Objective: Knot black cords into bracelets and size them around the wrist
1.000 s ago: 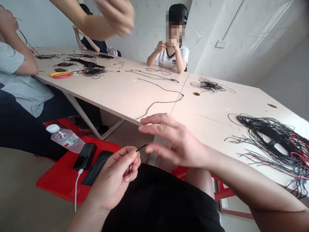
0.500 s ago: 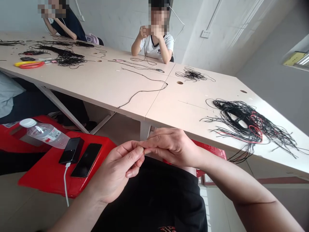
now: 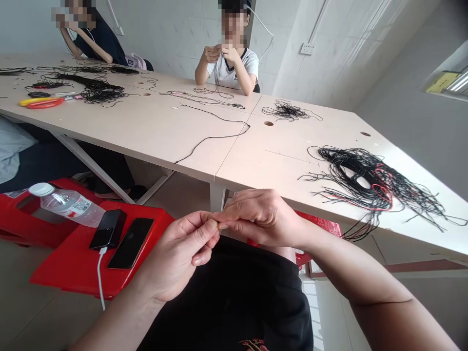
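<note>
Pinching narrow w/ grips of L hand (image 3: 185, 256) & R hand (image 3: 265, 217), touching at tips over blk garment (image 3: 234, 297), by near edge of bench (image 3: 149, 126). Holding blk cord in L, visible 1 s ago, now hidden btwn fingers; can't tell re contents of R. On bench ahead: loose cord (image 3: 209, 138); to R: blk/red cord bundle (image 3: 365, 165). To L on red stool (image 3: 66, 263): phone (image 3: 130, 243), power bank (image 3: 108, 229) w/ white cable (image 3: 100, 280), tilted water bottle (image 3: 71, 204).

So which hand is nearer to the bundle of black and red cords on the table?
Right. In view, the right hand is left of the cord bundle and slightly lower; the left hand is farther left, beyond the right hand.
</note>
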The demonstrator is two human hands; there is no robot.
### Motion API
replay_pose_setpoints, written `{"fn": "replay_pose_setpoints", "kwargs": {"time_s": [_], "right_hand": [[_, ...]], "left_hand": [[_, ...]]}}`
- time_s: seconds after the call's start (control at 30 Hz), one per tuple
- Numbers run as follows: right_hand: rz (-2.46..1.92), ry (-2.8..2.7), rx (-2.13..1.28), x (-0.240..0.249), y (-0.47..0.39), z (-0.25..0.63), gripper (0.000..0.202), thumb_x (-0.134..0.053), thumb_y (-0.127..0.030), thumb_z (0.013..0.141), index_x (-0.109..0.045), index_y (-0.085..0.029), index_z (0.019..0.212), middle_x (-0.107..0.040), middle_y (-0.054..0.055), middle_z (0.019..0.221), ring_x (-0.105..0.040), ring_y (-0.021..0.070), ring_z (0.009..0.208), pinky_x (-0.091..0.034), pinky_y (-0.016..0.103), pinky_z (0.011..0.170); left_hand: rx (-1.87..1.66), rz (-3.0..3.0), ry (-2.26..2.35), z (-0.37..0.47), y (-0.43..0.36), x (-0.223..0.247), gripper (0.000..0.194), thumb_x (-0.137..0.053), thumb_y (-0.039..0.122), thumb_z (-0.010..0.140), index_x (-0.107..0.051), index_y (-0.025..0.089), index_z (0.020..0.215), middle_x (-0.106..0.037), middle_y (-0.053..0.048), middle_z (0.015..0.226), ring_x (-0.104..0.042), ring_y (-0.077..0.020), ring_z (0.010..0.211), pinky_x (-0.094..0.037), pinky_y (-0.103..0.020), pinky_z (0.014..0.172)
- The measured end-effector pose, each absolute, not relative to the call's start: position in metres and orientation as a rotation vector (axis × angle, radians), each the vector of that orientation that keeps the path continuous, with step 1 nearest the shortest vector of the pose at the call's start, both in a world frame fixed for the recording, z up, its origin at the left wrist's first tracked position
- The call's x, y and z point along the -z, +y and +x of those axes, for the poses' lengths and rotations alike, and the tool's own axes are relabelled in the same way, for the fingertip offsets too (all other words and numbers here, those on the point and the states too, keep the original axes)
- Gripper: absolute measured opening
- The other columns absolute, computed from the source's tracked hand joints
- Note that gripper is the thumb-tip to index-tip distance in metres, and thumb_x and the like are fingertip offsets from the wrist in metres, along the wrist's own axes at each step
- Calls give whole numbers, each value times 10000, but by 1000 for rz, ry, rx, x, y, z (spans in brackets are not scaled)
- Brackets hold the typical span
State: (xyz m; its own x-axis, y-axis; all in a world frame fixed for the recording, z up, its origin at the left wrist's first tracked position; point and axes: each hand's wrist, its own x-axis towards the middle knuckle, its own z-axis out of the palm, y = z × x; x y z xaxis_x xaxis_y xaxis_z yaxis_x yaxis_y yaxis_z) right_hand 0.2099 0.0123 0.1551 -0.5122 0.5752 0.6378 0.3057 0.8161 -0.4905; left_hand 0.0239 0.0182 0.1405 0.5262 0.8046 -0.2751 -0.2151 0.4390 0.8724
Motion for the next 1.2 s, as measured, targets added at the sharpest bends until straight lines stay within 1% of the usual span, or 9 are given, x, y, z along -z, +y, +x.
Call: {"fn": "replay_pose_setpoints", "kwargs": {"time_s": [0.27,0.37,0.53,0.63,0.77,0.9,0.97,1.07,1.2], "right_hand": [[-754,-2130,-35,-144,13,213,132,-528,-185,891,-655,-154,873,-692,57,747,-622,132,673,-513,260,627],[-836,-2034,54,-137,14,216,100,-544,-176,865,-630,-173,815,-660,30,688,-573,118,618,-477,248,577],[-947,-1887,43,-129,17,224,105,-536,-145,831,-592,-178,749,-597,7,618,-527,100,567,-445,226,534],[-955,-1822,-8,-128,17,227,100,-552,-132,826,-596,-167,744,-595,7,611,-527,91,556,-455,218,541],[-959,-1826,63,-128,15,230,97,-549,-117,827,-593,-172,761,-583,-5,605,-512,87,556,-459,213,552],[-990,-1799,149,-127,14,237,112,-537,-74,790,-576,-164,736,-573,-4,601,-492,88,551,-445,212,539],[-1074,-1753,184,-126,13,247,133,-524,-64,768,-564,-169,698,-563,-8,593,-486,87,544,-428,210,526],[-1287,-1624,168,-126,14,273,140,-511,-81,737,-553,-177,644,-548,-20,580,-473,83,528,-402,211,515],[-1584,-1352,-4,-134,21,314,94,-526,-177,704,-556,-170,614,-516,-29,537,-434,81,495,-365,220,492]], "left_hand": [[-726,801,787,35,29,-140,291,-860,289,545,-633,118,607,-508,-5,604,-404,-48,543,-284,-92,362],[-736,811,769,43,33,-141,277,-855,279,555,-641,110,609,-530,-12,626,-416,-46,546,-293,-89,356],[-731,903,778,50,37,-143,223,-764,295,697,-703,116,814,-600,-46,734,-485,-62,596,-328,-91,370],[-720,942,788,55,41,-141,265,-790,246,659,-705,126,879,-619,-44,746,-500,-64,594,-331,-92,370],[-749,952,812,61,45,-137,347,-831,250,589,-694,142,888,-612,-22,684,-495,-67,566,-327,-102,363],[-729,1009,841,58,48,-132,360,-804,284,634,-680,190,959,-643,-35,712,-513,-83,595,-335,-111,383],[-701,1073,856,53,54,-129,357,-808,299,624,-688,202,947,-651,-42,727,-518,-91,605,-330,-117,387],[-706,1210,906,51,74,-129,329,-840,310,546,-707,180,818,-651,-51,725,-497,-89,583,-307,-132,383],[-725,1497,1001,74,124,-140,295,-828,323,531,-696,159,737,-655,-65,724,-494,-94,580,-323,-160,417]]}}
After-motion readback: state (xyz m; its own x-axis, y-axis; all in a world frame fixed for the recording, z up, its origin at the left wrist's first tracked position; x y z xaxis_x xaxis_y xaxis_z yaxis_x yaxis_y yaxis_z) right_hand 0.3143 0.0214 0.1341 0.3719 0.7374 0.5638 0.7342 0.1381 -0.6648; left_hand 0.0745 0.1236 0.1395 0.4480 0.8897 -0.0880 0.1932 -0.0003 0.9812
